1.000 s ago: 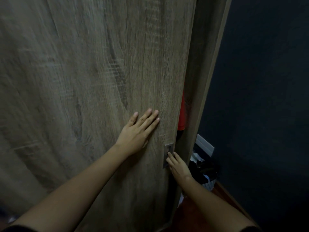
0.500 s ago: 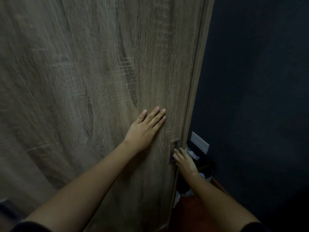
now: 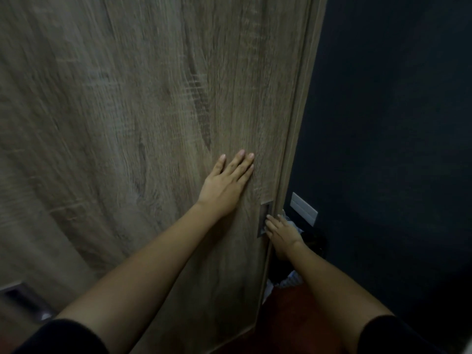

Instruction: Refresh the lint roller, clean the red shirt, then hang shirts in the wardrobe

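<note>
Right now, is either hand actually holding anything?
Nothing is gripped. The left hand lies flat on the wardrobe door; the right hand's fingertips sit at its recessed handle.

Dim room, dark wall (image 3: 396,123), reddish floor (image 3: 288,315)

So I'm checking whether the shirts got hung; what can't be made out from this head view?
- Wardrobe inside and any shirts: hidden behind the wood-grain sliding wardrobe door, which meets the side frame.
- Right hand fingertips: tucked at the recessed metal door pull, so its grip is unclear.
- Dark and white pile on the floor: too dim and partly behind the right arm.
- Second recessed pull, lower left: blurred.
- Left hand: flat on the door.
</note>
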